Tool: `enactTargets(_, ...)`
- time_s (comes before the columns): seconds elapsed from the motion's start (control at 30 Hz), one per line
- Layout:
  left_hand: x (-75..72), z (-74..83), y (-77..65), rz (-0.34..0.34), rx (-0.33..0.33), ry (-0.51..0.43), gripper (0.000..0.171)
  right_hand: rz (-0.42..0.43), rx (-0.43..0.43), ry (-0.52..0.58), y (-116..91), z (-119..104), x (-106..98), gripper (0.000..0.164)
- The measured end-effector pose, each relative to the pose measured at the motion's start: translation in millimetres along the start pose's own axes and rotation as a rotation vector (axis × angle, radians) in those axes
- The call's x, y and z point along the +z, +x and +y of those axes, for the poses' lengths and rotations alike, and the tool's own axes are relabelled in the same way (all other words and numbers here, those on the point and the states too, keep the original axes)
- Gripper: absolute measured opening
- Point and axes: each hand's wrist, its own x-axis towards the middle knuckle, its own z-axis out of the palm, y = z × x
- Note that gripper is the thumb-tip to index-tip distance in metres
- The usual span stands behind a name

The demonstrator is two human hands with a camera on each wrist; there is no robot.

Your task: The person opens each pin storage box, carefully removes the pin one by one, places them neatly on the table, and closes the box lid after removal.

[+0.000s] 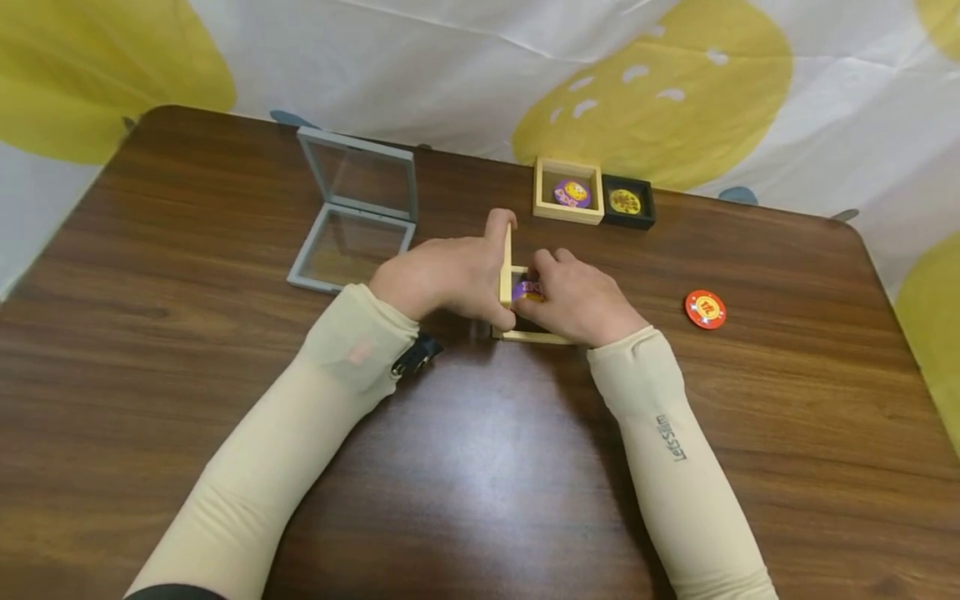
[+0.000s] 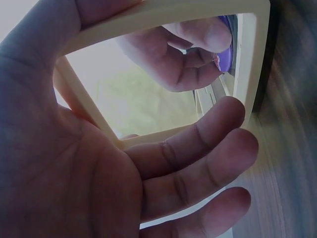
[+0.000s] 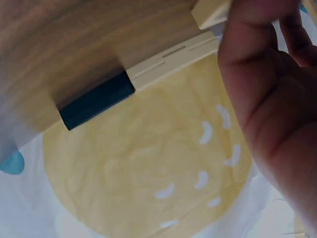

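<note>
My left hand [image 1: 453,275] holds the raised half of a cream hinged display frame [image 1: 506,271] upright, thumb and fingers at its opposite edges. Its clear window [image 2: 143,99] shows in the left wrist view. The frame's lower half lies on the table, partly covered by my right hand [image 1: 581,296]. Over that half my right thumb and fingers pinch a purple round chip [image 1: 529,288] with yellow on its face. Through the window in the left wrist view, the purple chip [image 2: 225,58] appears at the right fingertips. In the right wrist view, my right hand [image 3: 277,94] hides the chip.
A grey display frame [image 1: 311,283] stands open at the left. By the back edge are a cream frame [image 1: 567,216] with a purple chip and a smaller black frame [image 1: 628,222] with a yellow chip. A red poker chip [image 1: 705,309] lies at the right.
</note>
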Motion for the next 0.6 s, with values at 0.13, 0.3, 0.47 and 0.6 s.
enactTargets(0.13, 0.1, 0.0, 0.6, 0.000, -0.004, -0.003, 0.103, 0.025, 0.001, 0.009, 1.8, 1.9, 1.2, 0.041)
enactTargets(0.3, 0.8, -0.6, 0.7, -0.004, 0.000, 0.000, 0.102, 0.014, -0.003, 0.005, 2.9, 2.3, 1.2, 0.040)
enactTargets(0.47, 1.9, -1.2, 1.7, 0.005, 0.002, -0.005, 0.102, 0.017, -0.009, -0.003, 3.5, 3.1, 1.3, 0.039)
enactTargets(0.6, 2.2, -0.8, 2.2, 0.017, 0.002, -0.003, 0.102, 0.036, -0.010, -0.007, 3.5, 4.0, 1.4, 0.038)
